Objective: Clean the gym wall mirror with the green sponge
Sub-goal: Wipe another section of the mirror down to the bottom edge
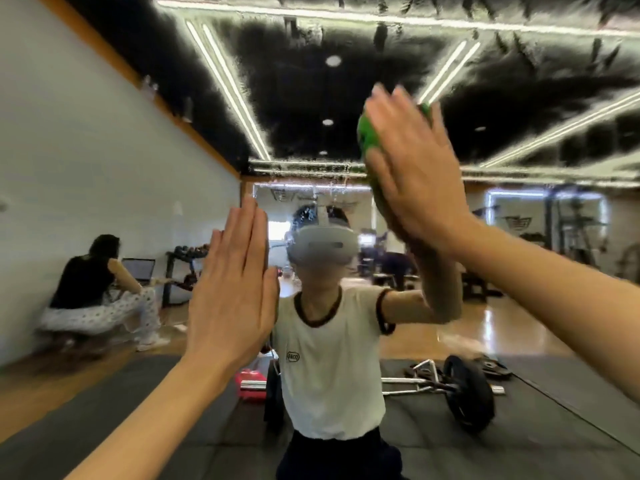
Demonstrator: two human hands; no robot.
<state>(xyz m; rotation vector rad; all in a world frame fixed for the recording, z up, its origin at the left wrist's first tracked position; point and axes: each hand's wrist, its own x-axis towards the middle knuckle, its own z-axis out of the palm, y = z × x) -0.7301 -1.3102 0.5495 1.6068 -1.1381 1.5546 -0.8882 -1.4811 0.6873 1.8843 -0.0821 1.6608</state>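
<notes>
Green sponge looks soft, light; your right hand presses it flat-fingered to mirror, left hand flat, probably touching glass

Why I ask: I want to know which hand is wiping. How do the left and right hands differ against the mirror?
The right hand presses the green sponge on the mirror; the left hand lies bare against the glass. The right hand is higher and blurred; the left hand is lower and sharp. Both have straight fingers pointing up.
</notes>
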